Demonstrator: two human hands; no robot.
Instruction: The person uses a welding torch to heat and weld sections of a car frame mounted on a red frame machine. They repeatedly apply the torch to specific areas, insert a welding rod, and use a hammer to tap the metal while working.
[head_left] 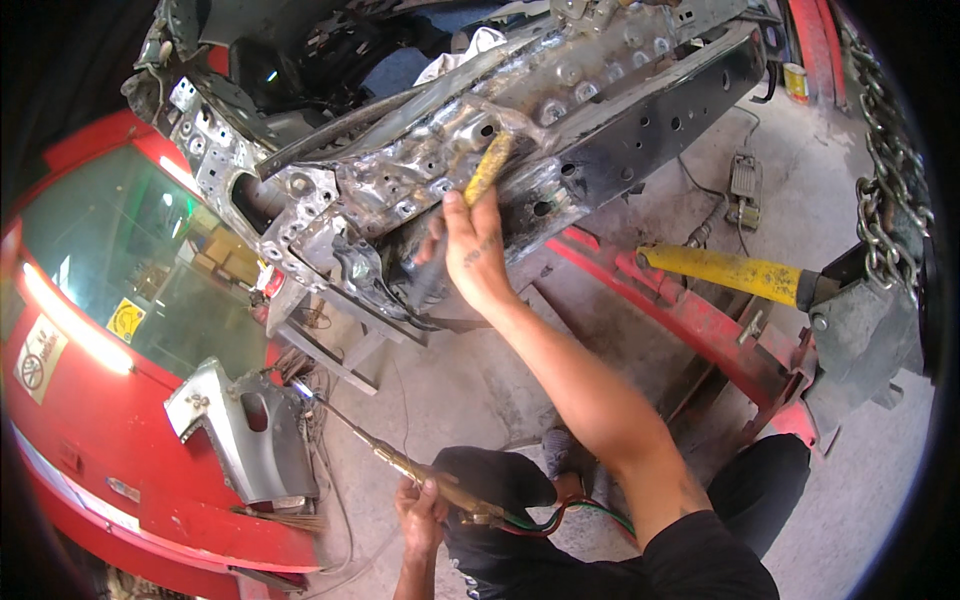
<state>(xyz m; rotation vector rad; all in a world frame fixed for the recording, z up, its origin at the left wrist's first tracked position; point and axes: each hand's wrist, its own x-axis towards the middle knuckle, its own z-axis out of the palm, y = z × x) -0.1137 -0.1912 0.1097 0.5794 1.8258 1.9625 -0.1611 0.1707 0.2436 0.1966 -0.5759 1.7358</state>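
Observation:
My left hand (422, 515) is closed round a brass gas torch (395, 458), low in front of my knees. Its long nozzle points up and left, with a bright bluish spot at the tip, close to a loose silver panel (262, 445). Green and red hoses (570, 507) trail from its rear. My right hand (477, 255) reaches up to the car body and grips a yellow-handled tool (488, 168); its other end is blurred below the fingers. Behind that hand lies the bare metal sill (400, 180) with spot-weld marks and holes, beside a dark perforated beam (645, 130).
A red door with a window (140, 260) stands on the left. To the right are a red steel arm (690, 340), a yellow bar (725, 268) and a hanging chain (890, 170). A grey foot pedal (745, 180) with a cable lies on the concrete floor.

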